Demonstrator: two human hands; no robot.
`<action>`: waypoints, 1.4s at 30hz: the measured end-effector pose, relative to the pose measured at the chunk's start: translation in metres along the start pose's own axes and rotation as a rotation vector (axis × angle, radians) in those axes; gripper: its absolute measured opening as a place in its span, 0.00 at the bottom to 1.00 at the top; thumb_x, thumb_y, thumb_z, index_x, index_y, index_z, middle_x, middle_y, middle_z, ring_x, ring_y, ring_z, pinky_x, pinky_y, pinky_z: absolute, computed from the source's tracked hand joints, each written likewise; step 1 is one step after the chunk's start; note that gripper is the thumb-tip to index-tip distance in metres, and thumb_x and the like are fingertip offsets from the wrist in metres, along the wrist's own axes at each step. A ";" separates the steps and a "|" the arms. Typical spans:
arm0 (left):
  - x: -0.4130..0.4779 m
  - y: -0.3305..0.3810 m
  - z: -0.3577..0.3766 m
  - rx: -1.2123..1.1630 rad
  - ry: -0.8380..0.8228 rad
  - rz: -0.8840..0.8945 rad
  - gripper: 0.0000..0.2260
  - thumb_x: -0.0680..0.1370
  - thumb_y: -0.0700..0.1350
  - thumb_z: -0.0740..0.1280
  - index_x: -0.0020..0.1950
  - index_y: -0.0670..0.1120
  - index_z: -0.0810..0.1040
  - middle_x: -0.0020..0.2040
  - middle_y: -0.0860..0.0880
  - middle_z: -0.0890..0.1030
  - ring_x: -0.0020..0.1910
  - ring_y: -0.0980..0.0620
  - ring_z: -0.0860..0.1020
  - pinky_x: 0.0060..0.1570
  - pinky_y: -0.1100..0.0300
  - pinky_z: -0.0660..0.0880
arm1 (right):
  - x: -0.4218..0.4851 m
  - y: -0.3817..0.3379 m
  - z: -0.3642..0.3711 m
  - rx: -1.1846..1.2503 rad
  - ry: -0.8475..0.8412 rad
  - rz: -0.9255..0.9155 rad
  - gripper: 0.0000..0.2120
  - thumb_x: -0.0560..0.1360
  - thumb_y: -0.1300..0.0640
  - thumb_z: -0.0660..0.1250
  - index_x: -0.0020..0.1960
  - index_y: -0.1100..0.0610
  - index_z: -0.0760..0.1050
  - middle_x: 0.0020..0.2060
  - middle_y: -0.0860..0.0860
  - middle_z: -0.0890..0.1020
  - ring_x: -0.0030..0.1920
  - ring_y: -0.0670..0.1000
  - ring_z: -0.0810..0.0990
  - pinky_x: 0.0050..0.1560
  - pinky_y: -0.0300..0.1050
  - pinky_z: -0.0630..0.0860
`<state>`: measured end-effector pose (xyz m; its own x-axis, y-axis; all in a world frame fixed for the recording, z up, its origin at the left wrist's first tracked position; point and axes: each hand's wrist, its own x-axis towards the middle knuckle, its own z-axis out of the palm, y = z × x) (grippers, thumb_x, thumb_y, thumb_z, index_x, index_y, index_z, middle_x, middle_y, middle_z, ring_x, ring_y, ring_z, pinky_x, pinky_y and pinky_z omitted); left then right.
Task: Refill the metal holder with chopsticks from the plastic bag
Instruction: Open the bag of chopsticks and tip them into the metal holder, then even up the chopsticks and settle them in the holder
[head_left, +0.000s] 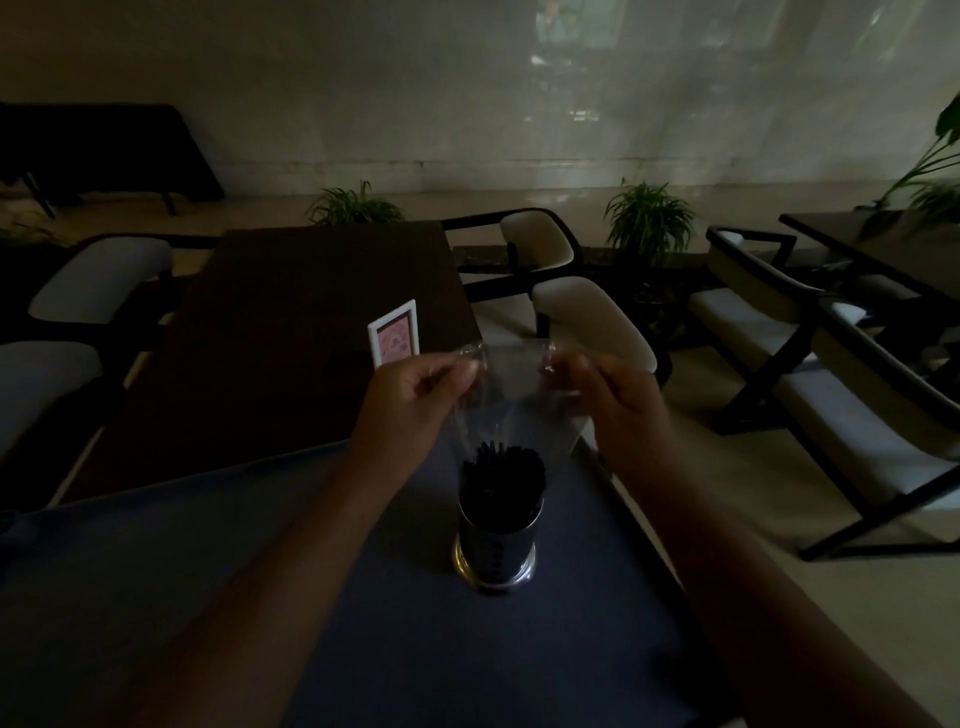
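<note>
A: Where's the plastic bag (511, 395) right now?

B: Held up in the air over the metal holder (496, 545), stretched between both hands. The left hand (410, 400) pinches 1 upper corner, its fingers (465, 371) closed tight on the film. The right hand (618, 400) grips the other corner the same way.

A: And the chopsticks (501, 470)?

B: A dark bundle, standing upright in the holder, tops sticking out above its rim. The bag narrows downward to them and its lower part wraps around their tops. In this dim light I can't tell how far down the film goes.

A: Where does the holder sit?

B: On the dark blue counter (260, 571), near its right edge, upright, with a row of small holes down its side.

A: Anything else nearby?

B: A small white-framed card (395, 338) with a pink face stands on the brown counter (291, 338) beyond, just behind the left hand. Cushioned chairs (592, 322) stand to either side, and potted plants (649, 218) line the far wall.
</note>
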<state>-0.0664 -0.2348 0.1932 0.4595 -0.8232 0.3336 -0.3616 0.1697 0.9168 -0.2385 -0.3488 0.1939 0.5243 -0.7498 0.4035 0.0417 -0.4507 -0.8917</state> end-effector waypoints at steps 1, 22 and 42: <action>0.004 0.005 -0.002 0.005 -0.003 0.025 0.07 0.80 0.46 0.65 0.51 0.50 0.83 0.45 0.59 0.85 0.48 0.65 0.82 0.44 0.71 0.77 | 0.003 -0.006 -0.002 -0.005 -0.001 -0.004 0.13 0.81 0.54 0.58 0.50 0.44 0.81 0.44 0.47 0.86 0.48 0.49 0.85 0.46 0.45 0.81; 0.041 0.084 -0.052 0.003 0.227 0.377 0.07 0.77 0.48 0.69 0.39 0.53 0.81 0.31 0.54 0.83 0.28 0.57 0.79 0.32 0.66 0.75 | 0.059 -0.105 -0.004 -0.070 -0.029 -0.277 0.12 0.82 0.54 0.58 0.45 0.51 0.80 0.39 0.50 0.85 0.37 0.50 0.84 0.39 0.42 0.81; -0.076 -0.014 -0.192 0.330 0.289 -0.032 0.08 0.77 0.38 0.68 0.48 0.51 0.81 0.44 0.61 0.83 0.47 0.61 0.81 0.42 0.72 0.76 | 0.025 -0.030 0.169 -0.325 -0.489 -0.165 0.08 0.77 0.55 0.65 0.49 0.41 0.74 0.43 0.36 0.78 0.49 0.35 0.79 0.51 0.36 0.75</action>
<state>0.0596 -0.0705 0.1972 0.6655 -0.6320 0.3972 -0.5621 -0.0743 0.8237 -0.0828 -0.2714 0.1962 0.8659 -0.3830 0.3217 -0.0659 -0.7249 -0.6857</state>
